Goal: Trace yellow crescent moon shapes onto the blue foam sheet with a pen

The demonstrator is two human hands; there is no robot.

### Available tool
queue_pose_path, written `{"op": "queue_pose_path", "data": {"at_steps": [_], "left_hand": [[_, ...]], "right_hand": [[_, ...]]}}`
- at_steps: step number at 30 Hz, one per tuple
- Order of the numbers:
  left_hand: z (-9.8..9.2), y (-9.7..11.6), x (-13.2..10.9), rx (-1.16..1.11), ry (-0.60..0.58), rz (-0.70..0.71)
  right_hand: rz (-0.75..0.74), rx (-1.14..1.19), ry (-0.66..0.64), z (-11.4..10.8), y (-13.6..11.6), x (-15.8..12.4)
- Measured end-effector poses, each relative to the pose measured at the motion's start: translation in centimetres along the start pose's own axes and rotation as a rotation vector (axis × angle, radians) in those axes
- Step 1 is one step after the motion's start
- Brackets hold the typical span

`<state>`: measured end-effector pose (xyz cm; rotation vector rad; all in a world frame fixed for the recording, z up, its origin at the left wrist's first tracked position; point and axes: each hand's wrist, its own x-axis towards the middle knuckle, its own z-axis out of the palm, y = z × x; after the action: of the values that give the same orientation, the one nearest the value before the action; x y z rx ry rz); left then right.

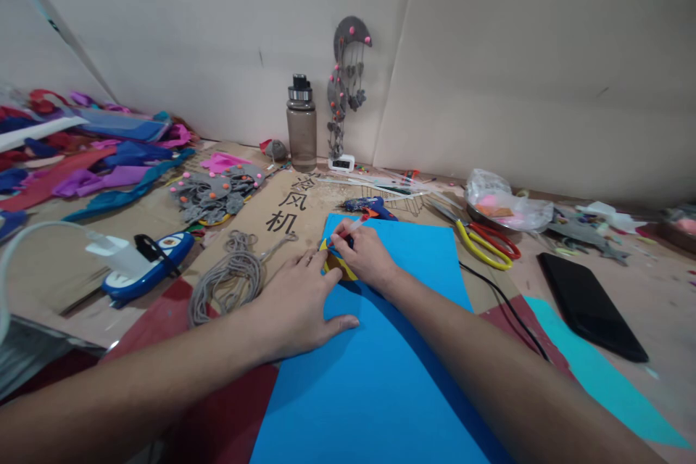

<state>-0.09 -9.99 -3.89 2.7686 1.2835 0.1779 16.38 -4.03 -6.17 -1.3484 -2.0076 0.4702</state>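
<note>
A long blue sheet (348, 384) lies on the work surface in front of me. Near its far left corner sits a small yellow and brown piece (348, 274), partly covered by my hands. My right hand (362, 250) is closed around a pen (357, 223), whose tip is hidden by the fingers, over that piece. Flat and spread, my left hand (299, 301) rests on the sheet's left edge, with its fingertips at the piece and its thumb apart on the blue sheet.
Grey cord (233, 275) and a blue power strip (146, 268) lie left. A bottle (302, 127) stands at the back. Scissors (489, 245), a black phone (592, 304) and a bowl with a plastic bag (508, 210) are on the right. Felt scraps (119, 174) pile up far left.
</note>
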Motion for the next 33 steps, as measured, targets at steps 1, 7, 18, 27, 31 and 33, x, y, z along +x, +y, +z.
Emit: {"op": "queue_pose_path", "data": {"at_steps": [1, 7, 18, 27, 31, 33], "left_hand": [[-0.07, 0.02, 0.00, -0.006, 0.000, -0.005], [-0.32, 0.17, 0.09, 0.002, -0.016, 0.001], [-0.15, 0.32, -0.13, -0.008, -0.040, 0.005], [0.08, 0.08, -0.22, -0.003, -0.030, 0.001], [-0.16, 0.24, -0.14, 0.013, -0.053, 0.002], [-0.19, 0.27, -0.15, 0.013, -0.052, 0.006]], "right_hand": [[0.003, 0.000, 0.000, 0.00, 0.00, -0.01], [-0.007, -0.005, 0.002, 0.01, 0.06, 0.02], [-0.002, -0.017, -0.007, -0.23, -0.27, -0.03], [-0.029, -0.055, -0.007, -0.50, -0.26, -0.16], [-0.040, -0.042, -0.002, -0.76, -0.26, -0.28], [-0.021, 0.012, 0.008, -0.87, -0.29, -0.31]]}}
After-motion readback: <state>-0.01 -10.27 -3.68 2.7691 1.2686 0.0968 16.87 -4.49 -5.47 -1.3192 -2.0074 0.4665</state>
